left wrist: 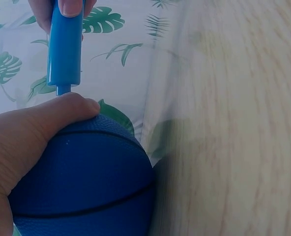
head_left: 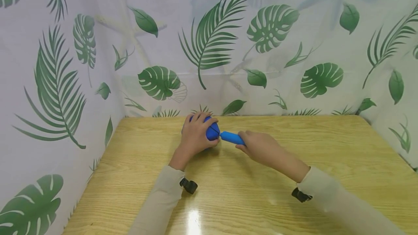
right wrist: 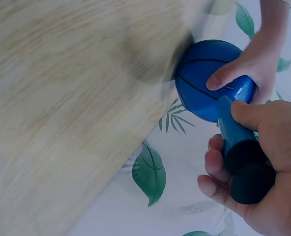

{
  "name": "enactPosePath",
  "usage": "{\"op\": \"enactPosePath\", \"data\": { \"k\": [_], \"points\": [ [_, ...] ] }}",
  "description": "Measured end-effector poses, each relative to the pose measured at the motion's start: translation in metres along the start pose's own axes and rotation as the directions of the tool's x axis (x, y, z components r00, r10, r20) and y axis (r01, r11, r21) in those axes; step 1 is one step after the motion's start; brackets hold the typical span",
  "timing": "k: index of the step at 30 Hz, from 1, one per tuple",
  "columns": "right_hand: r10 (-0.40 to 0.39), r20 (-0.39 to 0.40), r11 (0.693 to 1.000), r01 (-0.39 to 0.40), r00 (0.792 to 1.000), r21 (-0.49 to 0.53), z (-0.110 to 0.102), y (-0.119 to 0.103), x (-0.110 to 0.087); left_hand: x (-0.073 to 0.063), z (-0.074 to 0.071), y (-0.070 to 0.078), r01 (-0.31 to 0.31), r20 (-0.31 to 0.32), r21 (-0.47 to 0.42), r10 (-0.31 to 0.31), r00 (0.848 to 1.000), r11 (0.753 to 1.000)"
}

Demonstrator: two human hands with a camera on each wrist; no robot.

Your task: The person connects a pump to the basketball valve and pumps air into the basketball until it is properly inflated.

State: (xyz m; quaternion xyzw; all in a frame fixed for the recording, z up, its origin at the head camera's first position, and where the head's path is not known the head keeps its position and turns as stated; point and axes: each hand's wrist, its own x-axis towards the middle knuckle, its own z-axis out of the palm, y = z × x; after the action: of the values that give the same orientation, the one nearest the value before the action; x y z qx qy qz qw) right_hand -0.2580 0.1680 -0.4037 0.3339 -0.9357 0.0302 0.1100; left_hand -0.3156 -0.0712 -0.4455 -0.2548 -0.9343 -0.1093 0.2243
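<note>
A small blue basketball [head_left: 213,132] with black seam lines rests on the table near its back edge. My left hand [head_left: 195,132] grips it from above, fingers spread over the top and thumb on the near side. My right hand [head_left: 261,146] holds a blue hand pump [head_left: 232,137], its narrow tip pointing left at the ball. In the left wrist view the tip of the pump [left wrist: 64,64] meets the ball right behind my thumb, which hides the contact. The right wrist view shows the pump's black end [right wrist: 252,183] within my curled fingers.
The wooden table [head_left: 248,198] ends at the back against a white cloth [head_left: 209,93] printed with green leaves, which also hangs on both sides. Each wrist carries a black strap-on camera, such as the one by the left sleeve [head_left: 156,198].
</note>
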Motion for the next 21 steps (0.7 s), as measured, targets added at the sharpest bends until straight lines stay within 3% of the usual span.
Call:
{"op": "enactPosePath", "data": {
  "k": [5,9,15,18,21],
  "points": [
    [-0.114,-0.149,0.977,0.083,0.982,-0.198,0.0043,-0.0017,-0.0044,0.0,-0.0017,0.0003,0.007,0.014,-0.011,-0.007,1.0,1.0],
    [-0.125,-0.154,0.973,0.091,0.98,-0.211,0.0049,-0.0011,-0.0046,-0.0002,-0.002,0.0002,0.007,0.014,-0.006,-0.007,1.0,1.0],
    [0.016,0.011,0.999,-0.017,1.0,0.052,0.0,0.0004,-0.0029,-0.0005,-0.0003,-0.0001,-0.003,0.006,-0.009,0.003,1.0,1.0],
    [0.076,0.105,0.973,-0.097,0.992,0.211,-0.0023,0.0025,-0.0015,-0.0002,0.0003,0.0,-0.007,0.003,-0.004,0.007,1.0,1.0],
    [0.105,0.149,0.949,-0.144,0.983,0.282,-0.0036,0.0037,-0.0006,0.0003,0.0002,0.0003,-0.004,0.007,-0.003,0.004,1.0,1.0]
  ]
}}
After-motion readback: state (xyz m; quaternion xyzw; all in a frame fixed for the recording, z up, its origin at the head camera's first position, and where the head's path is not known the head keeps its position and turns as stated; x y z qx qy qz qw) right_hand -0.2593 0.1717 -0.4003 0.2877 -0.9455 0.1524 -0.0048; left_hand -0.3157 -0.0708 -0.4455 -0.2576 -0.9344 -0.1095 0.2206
